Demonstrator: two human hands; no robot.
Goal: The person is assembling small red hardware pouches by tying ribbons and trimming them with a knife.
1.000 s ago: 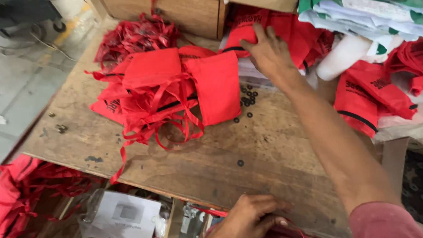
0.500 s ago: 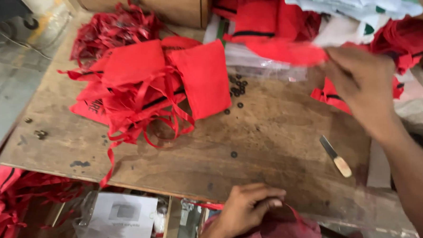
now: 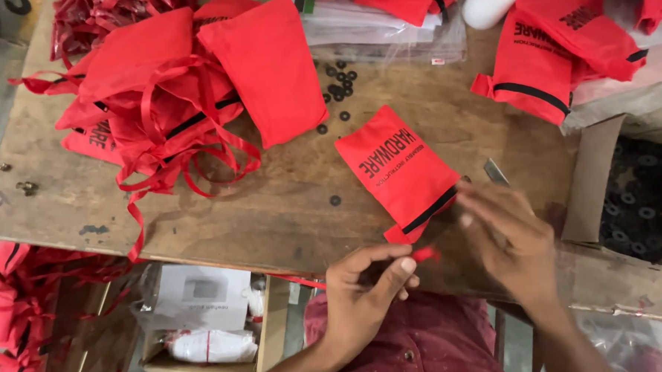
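A small red fabric pouch [image 3: 393, 167] with black print and a black band lies on the worn wooden table [image 3: 257, 204] in front of me. My right hand [image 3: 508, 238] rests at its open lower end, fingers spread against the fabric edge. My left hand [image 3: 365, 285] sits at the table's near edge, fingers pinched on a thin red ribbon [image 3: 423, 255] that runs from the pouch's bottom corner. A metal blade [image 3: 494, 173] pokes out just beyond my right fingers.
A heap of red pouches with loose ribbons [image 3: 178, 88] covers the left of the table. Small black washers [image 3: 338, 85] are scattered near the middle. More pouches [image 3: 548, 50] lie right, beside a cardboard box of black washers [image 3: 640, 202]. Boxes sit below the table [image 3: 203, 318].
My right hand has brought a red pouch from the far pile down onto the table in front of me. My left hand has risen to the table edge and pinched its ribbon.
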